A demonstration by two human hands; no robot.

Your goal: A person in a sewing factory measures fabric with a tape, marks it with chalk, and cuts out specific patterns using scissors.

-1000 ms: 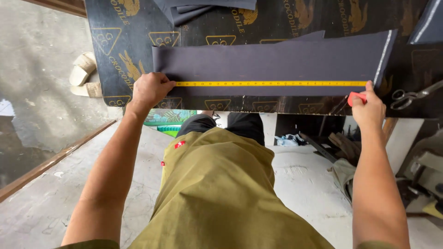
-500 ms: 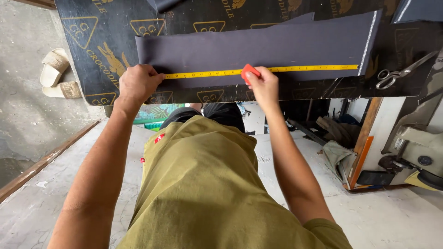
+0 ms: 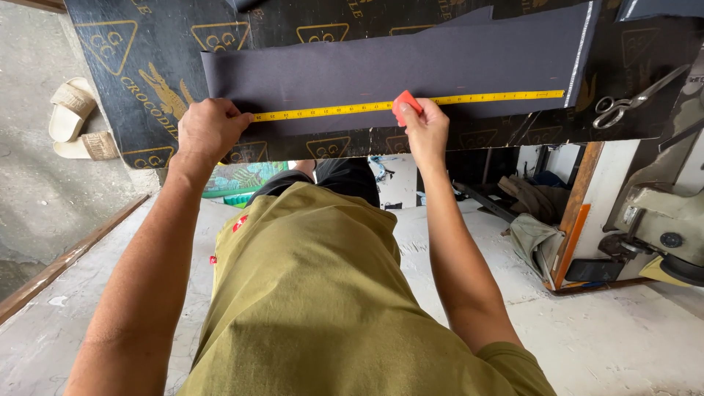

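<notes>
Left hand (image 3: 209, 128), curled into a fist, pressing the near end of a yellow tape measure (image 3: 411, 104) onto a strip of dark grey cloth (image 3: 381, 66). Right hand (image 3: 424, 128), fingers pressed together, pinching a red piece of tailor's chalk (image 3: 405, 105) right at the tape, about midway along it. Tape stretched flat along the cloth's near edge; cloth lying across a black board with gold triangles (image 3: 132, 81). Scissors (image 3: 631, 99) on the board at the right. Pale sandals (image 3: 73, 121) on the floor to the left, sewing machine (image 3: 660, 213) lower right.
</notes>
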